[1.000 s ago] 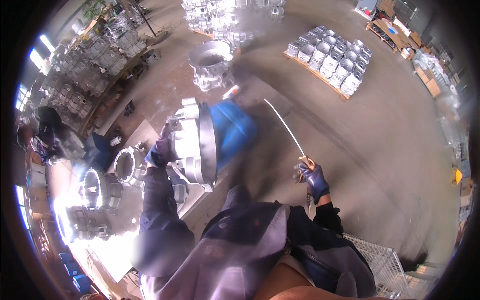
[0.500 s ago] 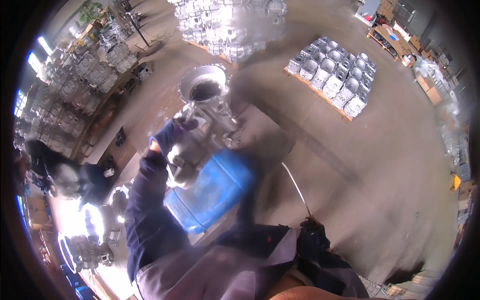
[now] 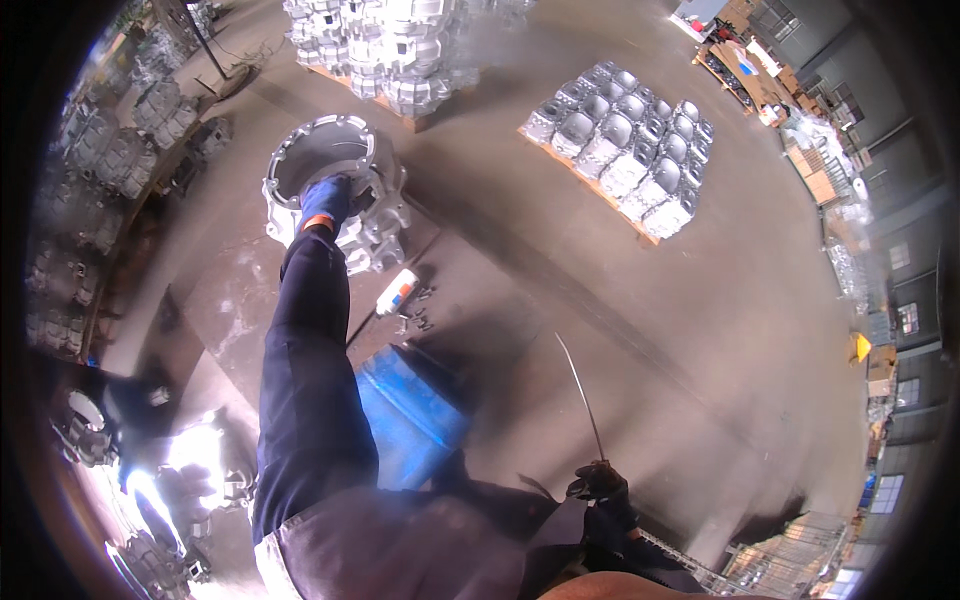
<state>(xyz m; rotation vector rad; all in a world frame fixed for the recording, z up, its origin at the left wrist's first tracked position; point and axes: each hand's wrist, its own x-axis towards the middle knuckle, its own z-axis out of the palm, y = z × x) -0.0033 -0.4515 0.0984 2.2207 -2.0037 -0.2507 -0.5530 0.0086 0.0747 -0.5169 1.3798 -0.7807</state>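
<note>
A silver metal housing [image 3: 385, 215] with a wide round flanged opening sits far in front of me on a brown surface. My left hand [image 3: 326, 203], in a blue glove, reaches out straight and grips the near rim of that opening; its fingertips are hidden inside. My right hand [image 3: 603, 488], in a dark glove, is low and close to my body, closed round a thin metal rod [image 3: 576, 380] that points up and away. Nearer than the housing stands a blue plastic block-like container [image 3: 408, 410]. Between them lie a white bottle [image 3: 397, 292] and several small metal pieces [image 3: 421, 312].
Stacked castings [image 3: 400, 50] stand on a pallet at the far side. Another pallet [image 3: 590, 185] to the right bears rows of castings. More castings [image 3: 110, 160] line the left. At lower left, bright glare covers some metal parts [image 3: 190, 500]. A wooden table [image 3: 750, 75] is far right.
My left hand and the housing have moved away from the blue container, farther forward, and the opening now faces up more. The bottle and small pieces have come into sight. The right hand still holds the rod.
</note>
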